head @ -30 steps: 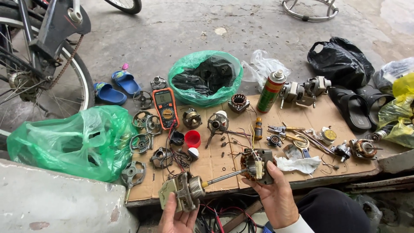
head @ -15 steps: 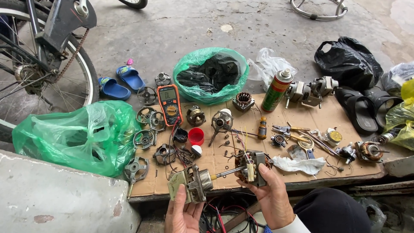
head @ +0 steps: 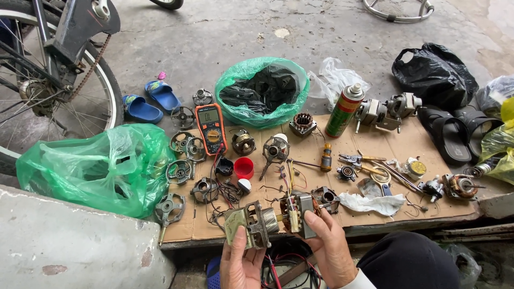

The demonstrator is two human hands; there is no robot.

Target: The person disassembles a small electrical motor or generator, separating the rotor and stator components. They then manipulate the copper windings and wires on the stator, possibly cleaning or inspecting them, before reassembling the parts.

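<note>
A small motor (head: 273, 220) is held over the near edge of a cardboard sheet (head: 417, 142), between both hands. Its gearbox end (head: 247, 225) is gripped by the left hand (head: 241, 262), with the fingers curled under it and the thumb pressed on its face. The winding end (head: 300, 214) is gripped by the right hand (head: 327, 249), with the thumb laid on the metal frame and the fingers wrapped behind. Both hands are closed on the motor, and it is kept level, just above the sheet's front edge.

Many loose parts are spread on the cardboard. A multimeter (head: 211, 127) is laid near the far left side, with its leads trailing toward a red cap (head: 244, 167). A spray can (head: 344, 111) is stood upright near the far edge, beside another motor (head: 386, 111). A white rag (head: 372, 203) is lying just right of the right hand, with scissors (head: 381, 176) next to it.

A green bag (head: 101, 167) is seen at the left, touching the sheet's left side. A second green bag (head: 262, 91), open and lined with dark material, is set at the far edge. Blue sandals (head: 149, 101) are placed on the concrete near a bicycle wheel (head: 59, 101). A black bag (head: 435, 69) and dark sandals (head: 455, 131) are seen at the right.
</note>
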